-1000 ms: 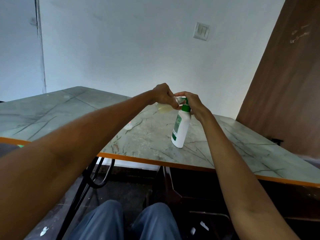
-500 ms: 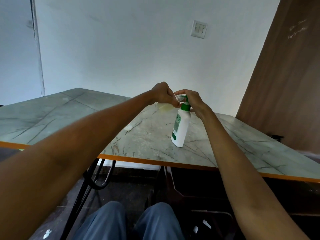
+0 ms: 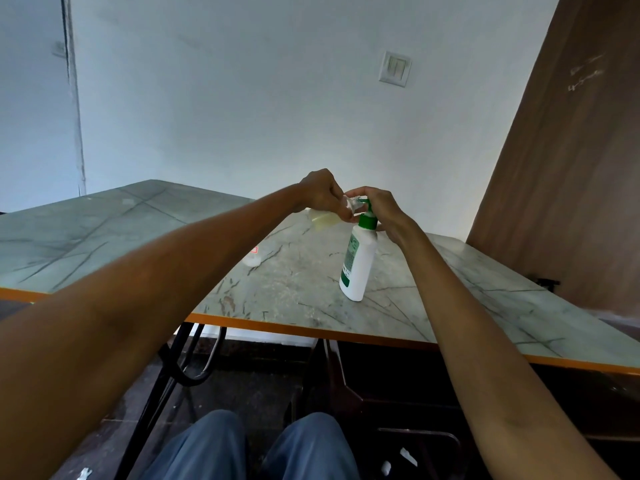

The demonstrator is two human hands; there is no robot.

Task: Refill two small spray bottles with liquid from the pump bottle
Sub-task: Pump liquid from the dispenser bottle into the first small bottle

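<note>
My left hand (image 3: 320, 190) holds a small spray bottle (image 3: 329, 220) up in the air, lying on its side. It is clear plastic and looks pale yellow inside. My fingers curl tight round its neck end, so that grip is clamped on it. The mouth of the little bottle sits right at the green spout.

My right hand (image 3: 379, 206) is on top of the pump bottle (image 3: 358, 263). My fingers bend over the green pump head, with the tips at the spout and the clear neck. That grip is closed on the pump.

The pump bottle stands on the bench (image 3: 311, 292), a bit tilted, near the front edge. It is smooth white plastic, tall and rounded, with a green collar and a green label down its side.

The bench top looks like grey-green stone with dark thin lines, and it has an orange strip along the edge. Another clear small bottle (image 3: 252, 258) sits on the bench just past my left arm, partly hidden. It has a bit of red on it.

A flat white switch (image 3: 394, 68) is on the plain wall. A brown wood panel (image 3: 561, 168) stands on the right.
</note>
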